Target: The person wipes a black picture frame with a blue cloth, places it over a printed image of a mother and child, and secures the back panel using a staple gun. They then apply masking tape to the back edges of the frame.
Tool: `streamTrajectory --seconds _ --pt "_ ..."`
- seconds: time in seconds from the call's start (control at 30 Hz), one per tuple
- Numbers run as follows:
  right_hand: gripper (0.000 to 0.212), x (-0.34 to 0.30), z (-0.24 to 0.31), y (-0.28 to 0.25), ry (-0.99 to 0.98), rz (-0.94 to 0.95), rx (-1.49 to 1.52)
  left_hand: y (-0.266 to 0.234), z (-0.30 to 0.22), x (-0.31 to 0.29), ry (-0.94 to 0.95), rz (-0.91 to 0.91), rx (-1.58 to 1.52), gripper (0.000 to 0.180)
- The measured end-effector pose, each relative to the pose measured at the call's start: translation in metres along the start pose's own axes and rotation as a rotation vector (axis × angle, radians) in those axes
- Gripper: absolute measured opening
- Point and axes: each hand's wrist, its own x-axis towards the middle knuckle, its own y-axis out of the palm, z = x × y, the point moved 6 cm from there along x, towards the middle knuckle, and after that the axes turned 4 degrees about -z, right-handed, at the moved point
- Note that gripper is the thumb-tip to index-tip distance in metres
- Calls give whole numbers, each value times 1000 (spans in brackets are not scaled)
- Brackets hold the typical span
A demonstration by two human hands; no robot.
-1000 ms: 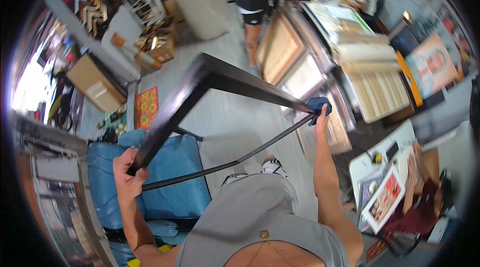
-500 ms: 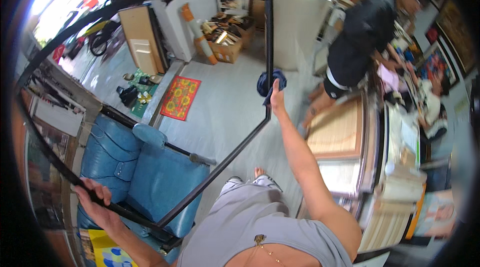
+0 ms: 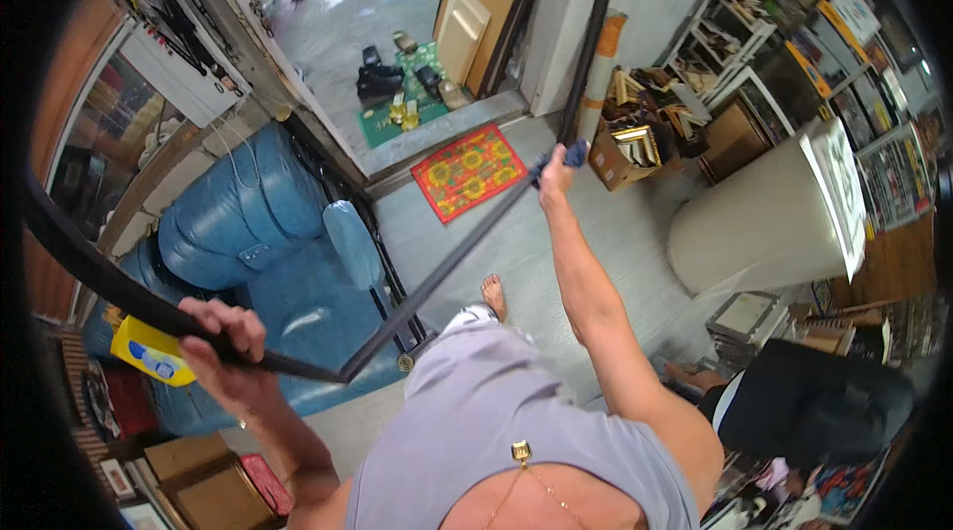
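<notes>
A large black empty picture frame (image 3: 437, 278) is held up in front of me, tilted, with one corner pointing toward my body. My left hand (image 3: 230, 349) wraps its fingers around the bar on the left, close to that corner. With my right arm stretched forward, my right hand (image 3: 557, 177) grips the frame near another corner. A bunched dark blue cloth (image 3: 575, 155) is pressed between that hand and the black bar. The far parts of the frame run out of the picture.
A blue recliner (image 3: 298, 307) stands under the frame at left. Beyond a red sunflower mat (image 3: 471, 173), shoes (image 3: 380, 83) lie by the doorway sill. Boxes of moulding offcuts (image 3: 623, 158) and a big pale roll (image 3: 749, 217) stand right. A person in black (image 3: 814, 401) is at lower right.
My view and body have turned left, so the doorway and mat now lie ahead. The frame has swung along with me, both hands still on it. The person has shifted to the lower right.
</notes>
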Motion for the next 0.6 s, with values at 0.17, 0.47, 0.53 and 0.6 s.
streamTrajectory --seconds 0.17,0.47,0.53,0.6 --pt "37 14 -25 184 348 300 95 84 108 93 100 -121 89 39" --pt "37 -3 -38 385 708 739 -104 154 277 310 401 -478 365 32" --pt "40 18 -31 409 690 911 -183 160 305 368 423 -608 372 30" --pt "41 39 -32 446 710 963 -212 160 337 422 430 -685 408 29"
